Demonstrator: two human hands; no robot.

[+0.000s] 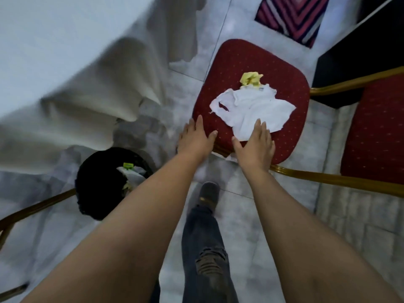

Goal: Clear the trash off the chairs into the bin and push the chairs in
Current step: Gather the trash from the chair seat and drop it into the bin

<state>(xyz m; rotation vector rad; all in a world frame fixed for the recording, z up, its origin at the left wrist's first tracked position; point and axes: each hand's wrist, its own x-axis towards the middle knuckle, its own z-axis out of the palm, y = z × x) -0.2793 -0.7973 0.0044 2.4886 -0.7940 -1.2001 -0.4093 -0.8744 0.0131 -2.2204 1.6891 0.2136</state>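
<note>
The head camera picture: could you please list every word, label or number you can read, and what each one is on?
No text can be read anywhere.
Green item in the bin: may carry print, too blurred to tell.
White paper on the chair seat: small dark mark at its top edge, too small to read.
Yellow wad: no print visible.

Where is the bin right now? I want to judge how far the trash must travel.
The black bin stands on the floor at lower left of the head view, left of the left hand and the red chair seat, beside the white tablecloth.
</note>
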